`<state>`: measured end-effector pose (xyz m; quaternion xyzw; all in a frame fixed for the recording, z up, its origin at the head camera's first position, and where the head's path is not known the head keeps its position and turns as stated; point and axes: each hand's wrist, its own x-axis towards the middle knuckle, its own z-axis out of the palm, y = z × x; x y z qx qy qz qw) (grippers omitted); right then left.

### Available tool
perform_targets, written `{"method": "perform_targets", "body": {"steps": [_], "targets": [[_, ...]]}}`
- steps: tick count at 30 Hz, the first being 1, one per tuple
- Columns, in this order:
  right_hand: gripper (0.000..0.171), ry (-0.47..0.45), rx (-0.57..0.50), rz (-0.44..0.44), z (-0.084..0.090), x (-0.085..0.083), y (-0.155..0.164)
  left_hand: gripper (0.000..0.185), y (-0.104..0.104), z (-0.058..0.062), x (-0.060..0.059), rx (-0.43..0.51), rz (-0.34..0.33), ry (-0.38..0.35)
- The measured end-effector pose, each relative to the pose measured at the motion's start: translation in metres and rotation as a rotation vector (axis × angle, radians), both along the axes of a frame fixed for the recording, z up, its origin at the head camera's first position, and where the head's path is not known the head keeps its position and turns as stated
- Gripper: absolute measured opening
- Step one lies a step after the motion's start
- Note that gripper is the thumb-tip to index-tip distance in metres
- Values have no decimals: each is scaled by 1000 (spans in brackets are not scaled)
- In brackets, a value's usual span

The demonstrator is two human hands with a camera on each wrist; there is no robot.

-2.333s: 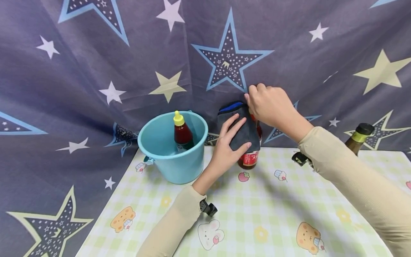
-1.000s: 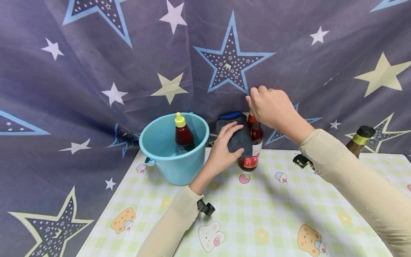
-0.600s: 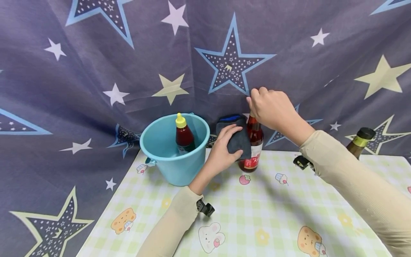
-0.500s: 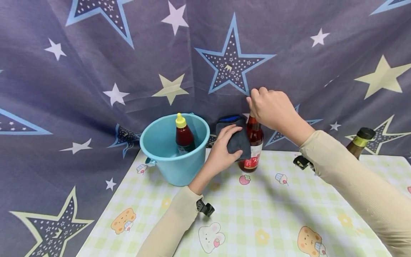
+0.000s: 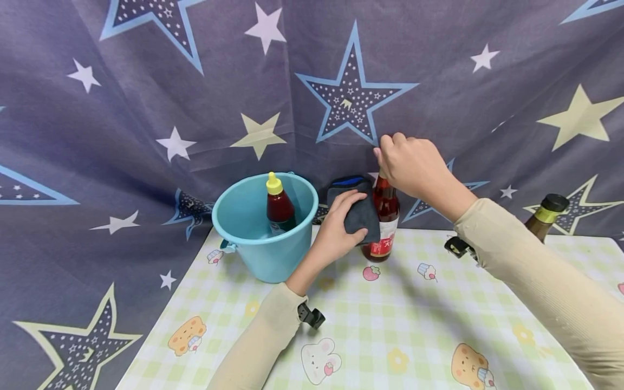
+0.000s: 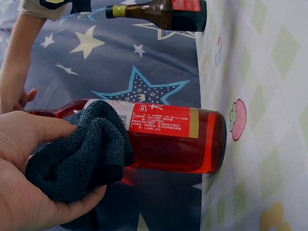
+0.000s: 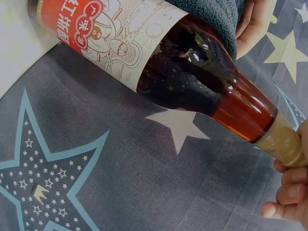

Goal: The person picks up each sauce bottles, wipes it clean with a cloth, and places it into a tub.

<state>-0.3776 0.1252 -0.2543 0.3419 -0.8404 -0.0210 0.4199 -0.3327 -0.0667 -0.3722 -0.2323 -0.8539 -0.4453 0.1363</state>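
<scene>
A tall glass bottle of red vinegar (image 5: pixel 387 208) stands upright near the back of the table, its red and white label (image 6: pixel 161 119) partly covered in the left wrist view. My right hand (image 5: pixel 411 165) grips the bottle's top, with curled fingers (image 7: pixel 292 194) around the pale cap in the right wrist view. My left hand (image 5: pixel 337 227) holds a folded dark grey towel (image 5: pixel 363 219) against the bottle's left side. Thumb and fingers pinch the towel (image 6: pixel 86 149) in the left wrist view, where it lies over part of the label.
Left of the bottle stands a light blue bucket (image 5: pixel 273 254) holding a yellow-capped sauce bottle (image 5: pixel 280 208). Behind the right forearm is a dark bottle with a black cap (image 5: pixel 546 214). A checked cloth covers the table (image 5: pixel 361 319); a star-patterned curtain (image 5: pixel 205 86) hangs behind.
The left hand and towel have slid down and left, from the bottle's front to its left side, uncovering its neck and label. Over the last half second both hands have barely moved.
</scene>
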Motion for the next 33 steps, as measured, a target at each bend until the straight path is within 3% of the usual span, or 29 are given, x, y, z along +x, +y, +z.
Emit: {"method": "perform_targets", "body": {"steps": [9, 17, 33], "targets": [[38, 3, -8, 5, 0, 0, 0, 67, -3, -5, -3, -37, 13, -58], [38, -3, -9, 9, -1, 0, 0, 67, -8, -14, -7, -157, 10, -201], [38, 0, -1, 6, 0, 1, 0, 68, -6, -19, -8, -268, 19, -289]]}}
